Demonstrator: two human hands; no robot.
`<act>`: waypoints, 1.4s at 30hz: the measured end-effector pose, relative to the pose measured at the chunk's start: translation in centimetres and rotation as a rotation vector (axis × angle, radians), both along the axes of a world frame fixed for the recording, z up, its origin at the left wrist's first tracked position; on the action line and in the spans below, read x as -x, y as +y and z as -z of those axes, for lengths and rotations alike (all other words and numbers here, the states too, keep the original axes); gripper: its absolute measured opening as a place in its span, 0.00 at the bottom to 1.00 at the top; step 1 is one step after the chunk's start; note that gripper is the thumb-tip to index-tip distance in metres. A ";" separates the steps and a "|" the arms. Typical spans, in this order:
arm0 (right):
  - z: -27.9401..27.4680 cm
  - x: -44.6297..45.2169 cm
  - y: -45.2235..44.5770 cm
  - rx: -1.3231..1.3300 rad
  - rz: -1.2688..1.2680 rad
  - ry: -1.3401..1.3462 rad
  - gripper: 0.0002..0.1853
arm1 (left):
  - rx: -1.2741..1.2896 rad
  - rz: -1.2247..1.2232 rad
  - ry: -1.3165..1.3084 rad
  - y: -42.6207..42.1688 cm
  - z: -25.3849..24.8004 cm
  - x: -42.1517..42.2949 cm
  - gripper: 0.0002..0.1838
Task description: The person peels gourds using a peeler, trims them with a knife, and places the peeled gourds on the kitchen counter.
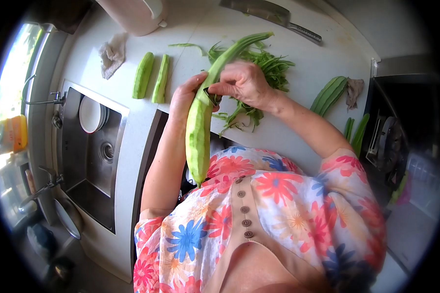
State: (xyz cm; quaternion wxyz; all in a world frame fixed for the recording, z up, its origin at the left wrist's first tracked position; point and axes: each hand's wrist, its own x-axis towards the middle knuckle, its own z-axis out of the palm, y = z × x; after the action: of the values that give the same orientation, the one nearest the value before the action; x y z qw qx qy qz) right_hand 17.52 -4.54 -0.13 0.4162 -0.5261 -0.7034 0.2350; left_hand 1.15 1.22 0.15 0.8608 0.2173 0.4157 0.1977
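A long ridged gourd (198, 139), a luffa by its look, is held upright over the counter's front edge. Its lower part is pale where the skin is off, and the curved neck at the top is still darker green. My left hand (185, 95) is closed around the gourd's middle from the left. In the pinched fingers of my right hand (244, 85) is a small dark peeler (213, 97), pressed against the gourd's side; most of it is hidden by the fingers. Green peelings (271, 66) lie heaped behind and under my right hand.
Two pale peeled pieces (143, 75) lie to the left, beside a crumpled cloth (112, 54). A cleaver (264, 12) rests at the back. Unpeeled gourd (329, 95) is at right. The steel sink (83, 168) with stacked plates (91, 115) is far left.
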 end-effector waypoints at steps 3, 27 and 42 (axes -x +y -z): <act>0.0 0.3 -0.4 0.034 -0.005 0.056 0.16 | -0.016 -0.003 0.040 -0.1 -0.4 -0.2 0.15; 1.1 -6.0 0.8 -0.048 0.329 -0.359 0.27 | -0.141 0.044 0.190 -1.0 -2.8 0.5 0.12; 3.4 -13.3 1.2 -0.337 0.564 -0.548 0.31 | -0.088 -0.045 0.144 -0.8 -2.7 2.2 0.13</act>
State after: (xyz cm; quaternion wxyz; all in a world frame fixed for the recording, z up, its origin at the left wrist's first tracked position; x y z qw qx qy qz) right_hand 30.87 -3.36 -3.55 0.3421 -0.6654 -0.6452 -0.1546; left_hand -1.05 0.42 2.90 0.8137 0.2591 0.4720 0.2190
